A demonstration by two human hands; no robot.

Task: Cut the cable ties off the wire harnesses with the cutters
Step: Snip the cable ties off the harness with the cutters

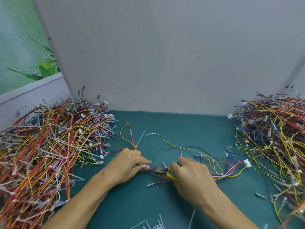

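cut ties [156, 226]: nearest, below both hands
left pile [49, 146], right pile [272, 138]: flank the hands
left hand [127, 164]: pinches cable tie [145, 166]
right hand [191, 176]: grips cutters [159, 170], tips at the tie

no words or numbers can be read here. the small white tag [247, 162] on the wire harness [222, 175] is too blurry to show any letters, and no writing can be made out on the cutters [165, 173].
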